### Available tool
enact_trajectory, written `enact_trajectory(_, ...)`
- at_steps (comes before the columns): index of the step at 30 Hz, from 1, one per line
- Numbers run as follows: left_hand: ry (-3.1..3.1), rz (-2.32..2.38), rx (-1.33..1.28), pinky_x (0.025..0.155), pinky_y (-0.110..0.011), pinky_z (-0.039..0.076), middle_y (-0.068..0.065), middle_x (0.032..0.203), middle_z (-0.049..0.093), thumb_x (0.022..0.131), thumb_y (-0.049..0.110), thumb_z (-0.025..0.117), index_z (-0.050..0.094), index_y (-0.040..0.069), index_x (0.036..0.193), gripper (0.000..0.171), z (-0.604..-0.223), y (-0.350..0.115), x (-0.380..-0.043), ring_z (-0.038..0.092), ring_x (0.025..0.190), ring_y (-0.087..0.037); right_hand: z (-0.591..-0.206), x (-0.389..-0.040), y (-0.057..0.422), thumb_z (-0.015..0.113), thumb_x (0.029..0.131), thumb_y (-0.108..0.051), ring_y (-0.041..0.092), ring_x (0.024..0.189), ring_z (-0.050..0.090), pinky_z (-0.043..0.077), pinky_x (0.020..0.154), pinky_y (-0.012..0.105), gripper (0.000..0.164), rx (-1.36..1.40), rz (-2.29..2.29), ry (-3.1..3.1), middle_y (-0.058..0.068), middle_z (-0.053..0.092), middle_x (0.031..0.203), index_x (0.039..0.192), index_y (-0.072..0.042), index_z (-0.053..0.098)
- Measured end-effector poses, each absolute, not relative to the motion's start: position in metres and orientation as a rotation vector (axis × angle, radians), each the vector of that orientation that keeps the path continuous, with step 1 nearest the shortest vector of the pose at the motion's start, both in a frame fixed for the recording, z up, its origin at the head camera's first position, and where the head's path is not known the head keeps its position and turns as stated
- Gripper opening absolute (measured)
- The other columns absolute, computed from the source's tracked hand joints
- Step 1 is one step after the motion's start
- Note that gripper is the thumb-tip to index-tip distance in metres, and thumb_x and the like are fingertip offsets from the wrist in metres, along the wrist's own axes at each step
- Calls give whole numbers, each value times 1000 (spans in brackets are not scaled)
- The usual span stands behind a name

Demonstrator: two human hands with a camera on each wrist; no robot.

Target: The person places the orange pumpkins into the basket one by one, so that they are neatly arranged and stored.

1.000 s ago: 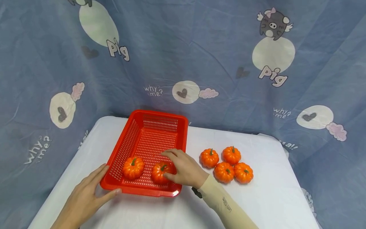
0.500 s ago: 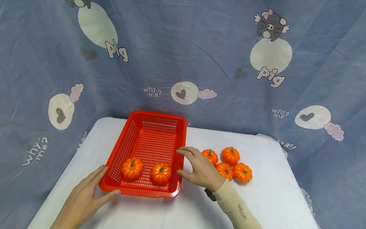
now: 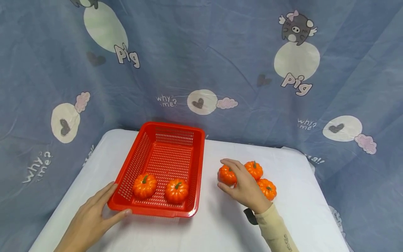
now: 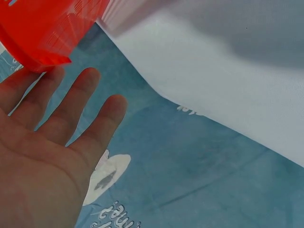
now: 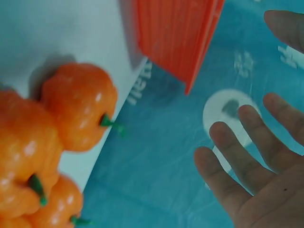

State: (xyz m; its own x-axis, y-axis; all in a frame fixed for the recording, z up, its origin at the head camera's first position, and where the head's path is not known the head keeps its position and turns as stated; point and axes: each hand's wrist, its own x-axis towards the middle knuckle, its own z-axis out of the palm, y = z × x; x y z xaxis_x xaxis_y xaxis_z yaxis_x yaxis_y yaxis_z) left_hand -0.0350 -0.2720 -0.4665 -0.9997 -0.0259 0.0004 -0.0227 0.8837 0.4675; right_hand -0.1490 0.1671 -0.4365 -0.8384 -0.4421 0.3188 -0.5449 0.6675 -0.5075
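Two small orange pumpkins, a left one (image 3: 145, 186) and a right one (image 3: 176, 191), sit in the near end of a red plastic basket (image 3: 200, 164). My left hand (image 3: 91, 217) is at the basket's near left corner, fingertips right at the rim and thumb extended along the front. My right hand (image 3: 247, 185), fingers spread and relaxed, hovers over the pumpkin group on the right. Its fingers and thumb come around the leftmost pumpkin (image 3: 227, 175) in the head view. Behind it show a back pumpkin (image 3: 253, 170) and a right pumpkin (image 3: 267, 189); another is mostly hidden under the hand.
A white-covered table (image 3: 220, 227) carries the basket and pumpkins. Behind it hangs a blue patterned curtain (image 3: 201, 52), which also drops down at both sides.
My right hand has left the right pumpkin inside the basket and moved right, over the basket's side, to the loose pumpkins. The left hand has stayed at the basket corner.
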Motion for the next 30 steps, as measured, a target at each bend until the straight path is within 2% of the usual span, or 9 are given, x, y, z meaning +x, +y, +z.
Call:
enact_trajectory(8,-3049,-754,44,99,-76,37,-27,154,39,77,77,68,33,-1,156,117,-466,-272,-35,43,131,-52,-445,-148,203,88,81,-20,22,126,55,51,103,47,74,655,1032,-2691,-2,52,145,146,-20,51)
enact_trajectory(12,-3053,-753,50,99,-76,37,-27,154,39,77,77,68,33,-1,156,117,-466,-273,-35,43,130,-52,-450,-146,220,88,80,-18,28,136,48,42,112,54,74,611,1020,-2683,3,53,144,145,-14,52)
enact_trajectory(15,-3065,-757,56,99,-76,37,-27,154,39,76,78,68,33,-1,156,117,-466,-273,-34,43,131,-51,-454,-144,232,88,80,-16,31,136,48,40,112,58,74,566,999,-2686,8,53,144,144,-10,52)
enact_trajectory(26,-3101,-757,73,100,-75,37,-27,156,36,77,79,66,32,-1,157,118,-465,-274,-33,42,132,-51,-469,-138,273,86,81,-13,42,123,52,47,98,63,79,323,993,-2706,20,51,143,148,-6,46)
enact_trajectory(30,-3104,-755,74,100,-75,37,-27,155,36,77,79,66,32,-1,156,118,-465,-273,-34,42,132,-51,-472,-135,283,85,84,-17,44,124,51,48,95,64,80,250,982,-2729,22,51,142,150,-5,43)
